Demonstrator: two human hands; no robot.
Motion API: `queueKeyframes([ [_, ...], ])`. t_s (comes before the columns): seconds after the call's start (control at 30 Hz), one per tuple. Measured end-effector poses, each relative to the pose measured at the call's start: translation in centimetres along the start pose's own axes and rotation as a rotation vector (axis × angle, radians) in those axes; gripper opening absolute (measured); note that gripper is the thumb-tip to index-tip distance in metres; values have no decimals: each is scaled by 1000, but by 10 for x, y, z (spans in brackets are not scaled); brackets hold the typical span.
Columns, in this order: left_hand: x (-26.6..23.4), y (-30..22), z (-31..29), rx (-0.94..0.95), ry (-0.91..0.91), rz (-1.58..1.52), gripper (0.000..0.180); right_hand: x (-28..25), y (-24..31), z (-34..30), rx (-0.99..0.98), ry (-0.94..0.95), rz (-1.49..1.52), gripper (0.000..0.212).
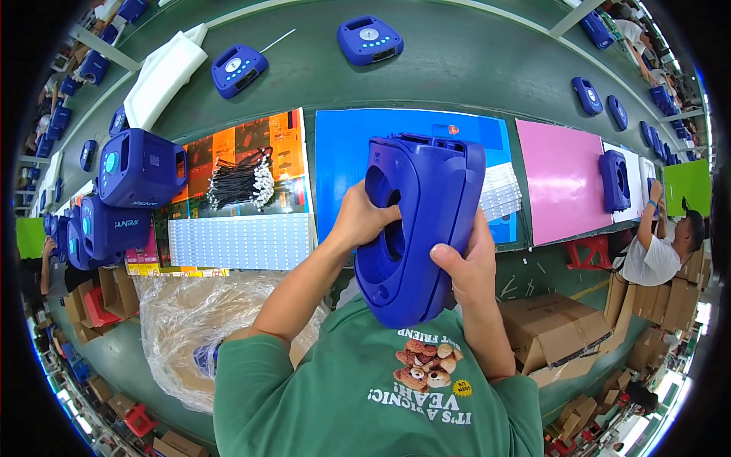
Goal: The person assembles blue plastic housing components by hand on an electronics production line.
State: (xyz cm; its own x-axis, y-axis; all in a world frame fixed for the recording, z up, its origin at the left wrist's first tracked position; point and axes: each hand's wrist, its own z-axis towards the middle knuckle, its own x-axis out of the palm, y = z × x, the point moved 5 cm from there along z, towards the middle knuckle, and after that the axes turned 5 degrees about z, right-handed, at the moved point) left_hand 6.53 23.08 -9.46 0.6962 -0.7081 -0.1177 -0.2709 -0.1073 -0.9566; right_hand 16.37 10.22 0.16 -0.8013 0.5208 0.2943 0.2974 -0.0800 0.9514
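Green bench [304,80] partly covered; left fingers [382,216], right fingers [449,259] clamped on blue casing [428,221], most tips hidden.

Beyond the left grip [362,217] a green bench [301,87] stretches across, with a pale rail [244,13] and a slanting pale post [104,48] at far left. Right of the right grip [470,266], a red stool [588,252] stands on green floor [548,263]; bright lights [75,413] glow behind, lower left.

We wear a green shirt [343,411] with short sleeves [247,373]. Its front carries brown bears [426,364], white lettering [430,401] and a yellow badge [461,388] towards the right sleeve; our hands [361,216] are bare.
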Motion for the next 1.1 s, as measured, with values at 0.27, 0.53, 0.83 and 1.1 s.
queueKeyframes([
  [0.27,28,-5,-17,-11,231,-22,51,-39,44,33,-251,139,-326,78],
  [0.53,64,-35,-14,-25,184,80,51,-116,66,72,-136,-143,-102,30],
  [0.83,112,-55,-16,-13,80,141,47,-184,83,75,-238,-193,-265,20],
  [1.1,147,-46,-9,-93,-31,66,46,-196,63,32,-120,153,-93,67],
])
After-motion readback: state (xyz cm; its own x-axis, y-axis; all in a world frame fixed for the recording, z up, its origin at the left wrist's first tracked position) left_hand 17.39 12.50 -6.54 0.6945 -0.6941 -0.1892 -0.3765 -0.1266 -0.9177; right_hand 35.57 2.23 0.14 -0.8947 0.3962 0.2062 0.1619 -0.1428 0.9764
